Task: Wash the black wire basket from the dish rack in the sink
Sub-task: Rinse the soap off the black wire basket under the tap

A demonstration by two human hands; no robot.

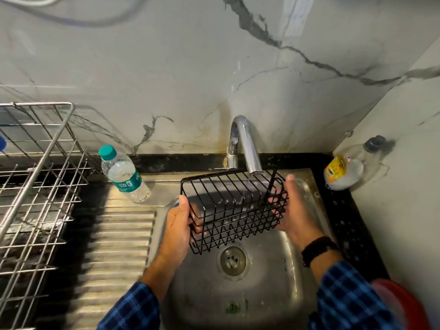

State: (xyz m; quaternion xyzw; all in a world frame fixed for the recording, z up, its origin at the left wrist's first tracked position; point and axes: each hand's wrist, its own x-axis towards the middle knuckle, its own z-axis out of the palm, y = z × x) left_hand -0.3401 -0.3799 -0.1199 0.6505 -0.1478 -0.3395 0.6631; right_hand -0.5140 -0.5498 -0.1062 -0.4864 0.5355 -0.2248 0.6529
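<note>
The black wire basket [234, 210] hangs tilted over the steel sink [273, 289], right under the chrome faucet [247, 148]. A thin stream of water falls from the spout into the basket. My left hand [182, 225] grips the basket's left end, thumb on top of the rim and fingers curled round the wires. My right hand [296, 210] holds the right end, thumb up along the side and fingers underneath. The silver dish rack [35, 177] stands at the left on the counter.
A clear water bottle [123, 175] with a teal cap stands behind the ribbed drainboard [114, 246]. A dish soap bottle [345, 170] lies in the back right corner. The sink drain [232, 259] sits below the basket. A red object [404, 303] shows at bottom right.
</note>
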